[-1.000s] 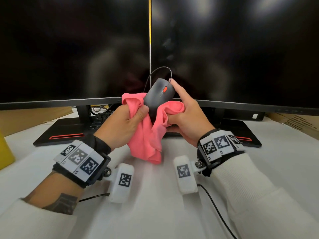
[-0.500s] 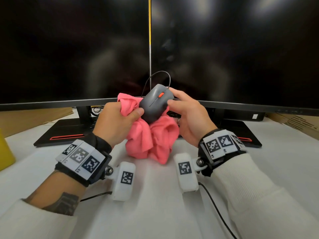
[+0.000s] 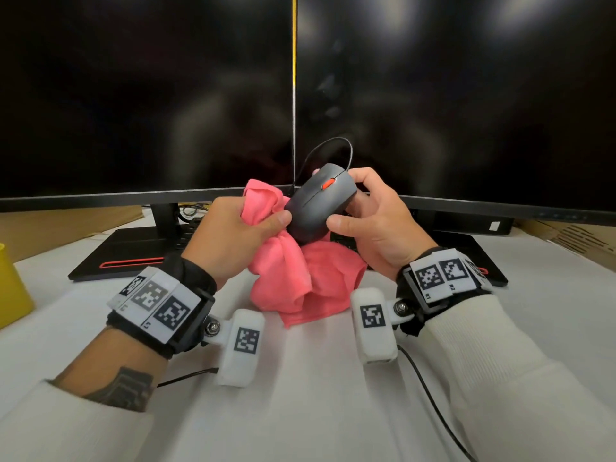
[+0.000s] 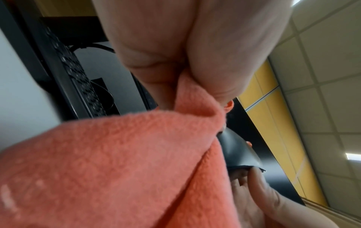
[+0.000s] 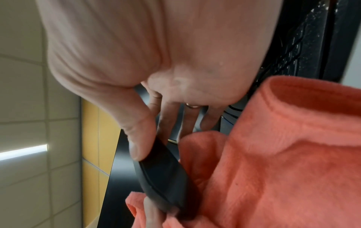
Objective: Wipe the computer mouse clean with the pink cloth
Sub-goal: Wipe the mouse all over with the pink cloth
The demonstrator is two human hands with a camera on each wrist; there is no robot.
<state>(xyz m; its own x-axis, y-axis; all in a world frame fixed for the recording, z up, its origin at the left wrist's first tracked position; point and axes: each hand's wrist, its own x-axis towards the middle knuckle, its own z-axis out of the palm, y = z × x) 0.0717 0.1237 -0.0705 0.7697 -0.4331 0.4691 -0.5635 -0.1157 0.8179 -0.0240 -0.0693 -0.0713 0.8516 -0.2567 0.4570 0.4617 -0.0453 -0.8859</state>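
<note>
A dark grey wired mouse [image 3: 318, 203] with an orange scroll wheel is held in the air before the monitors. My right hand [image 3: 370, 221] grips it, thumb on its near side and fingers behind. My left hand [image 3: 233, 235] holds the bunched pink cloth [image 3: 293, 275] against the mouse's left side, thumb touching the shell. The cloth hangs down onto the white table [image 3: 300, 395]. In the left wrist view the cloth [image 4: 117, 162] fills the frame beside the mouse [image 4: 238, 152]. In the right wrist view my thumb presses the mouse [image 5: 162, 169] next to the cloth [image 5: 273, 154].
Two dark monitors [image 3: 133, 95] stand close behind the hands, their black bases [image 3: 133, 251] on the table. A keyboard [image 3: 186, 235] lies under them. A yellow object [image 3: 10, 288] sits at the left edge. A black cable [image 3: 430, 395] runs across the table at right.
The mouse has been turned from upright to lying flatter with its top facing me and has dropped a little. The cloth now bunches under and left of it, resting on the table.
</note>
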